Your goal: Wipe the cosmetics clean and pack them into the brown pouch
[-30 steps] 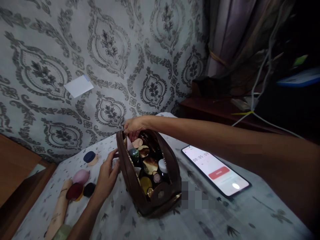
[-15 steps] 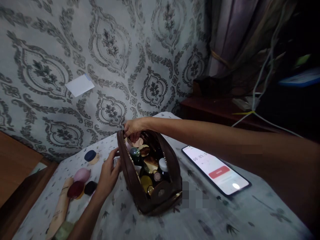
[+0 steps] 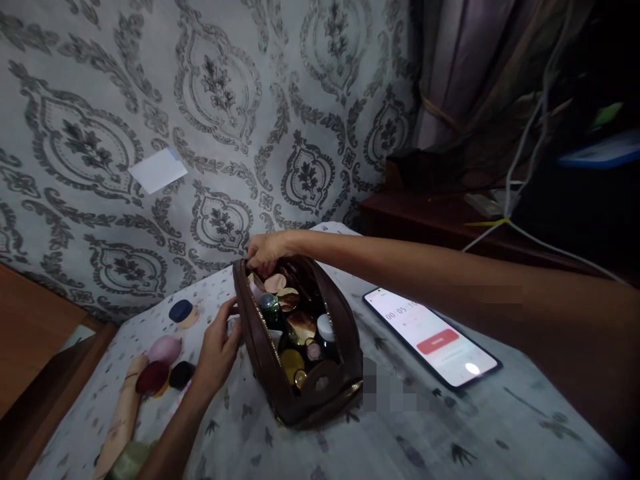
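Observation:
A brown zip-up toiletry bag stands open on the bed, packed with cosmetics. Inside are a white-capped bottle, gold-topped pieces, a green bottle and a round beige piece. At the bag's far end, my right hand is closed over the rim, its curled fingers partly inside; the fingertips are hidden. My left hand rests against the bag's left side, fingers stretched and thumb apart. A small whitish thing shows between that thumb and the fingers, too unclear to name.
Left of the bag lie a dark-blue-lidded jar, a pink egg-shaped thing, a dark red round thing and a beige tube. A phone showing a timer lies to the right. A patterned wall rises behind.
My right hand has lifted slightly at the bag's far rim, showing more of the round beige piece. My left hand and the bag stay nearly where they were.

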`<state>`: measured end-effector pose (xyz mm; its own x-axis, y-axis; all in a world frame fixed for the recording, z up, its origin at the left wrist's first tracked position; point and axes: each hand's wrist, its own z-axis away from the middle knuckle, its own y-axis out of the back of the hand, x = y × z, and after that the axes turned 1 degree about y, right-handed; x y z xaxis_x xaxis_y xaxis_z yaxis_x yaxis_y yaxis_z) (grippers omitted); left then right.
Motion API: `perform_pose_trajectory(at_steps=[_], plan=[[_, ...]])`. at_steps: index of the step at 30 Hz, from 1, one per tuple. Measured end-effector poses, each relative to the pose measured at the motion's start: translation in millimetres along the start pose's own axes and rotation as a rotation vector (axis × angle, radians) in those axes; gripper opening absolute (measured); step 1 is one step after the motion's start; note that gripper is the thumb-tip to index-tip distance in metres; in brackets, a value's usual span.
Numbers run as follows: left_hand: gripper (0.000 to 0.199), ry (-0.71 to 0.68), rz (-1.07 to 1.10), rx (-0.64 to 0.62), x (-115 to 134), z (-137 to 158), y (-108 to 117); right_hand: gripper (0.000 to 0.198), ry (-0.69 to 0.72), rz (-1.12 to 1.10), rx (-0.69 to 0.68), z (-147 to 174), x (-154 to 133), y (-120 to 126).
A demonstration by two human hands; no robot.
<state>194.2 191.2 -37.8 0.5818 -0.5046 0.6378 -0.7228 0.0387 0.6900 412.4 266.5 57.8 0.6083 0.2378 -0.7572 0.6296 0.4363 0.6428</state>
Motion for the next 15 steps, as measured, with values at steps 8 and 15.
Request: perform_pose_trajectory(at_steps=[8, 15], plan=[[0.046, 0.096, -0.035, 0.015, 0, 18, 8, 0.011, 0.053, 0.158, 0.197, 23, -19, 9], [0.039, 0.152, -0.143, 0.051, -10, 57, 29, 0.023, 0.351, 0.005, 0.473, 79, -38, -7]])
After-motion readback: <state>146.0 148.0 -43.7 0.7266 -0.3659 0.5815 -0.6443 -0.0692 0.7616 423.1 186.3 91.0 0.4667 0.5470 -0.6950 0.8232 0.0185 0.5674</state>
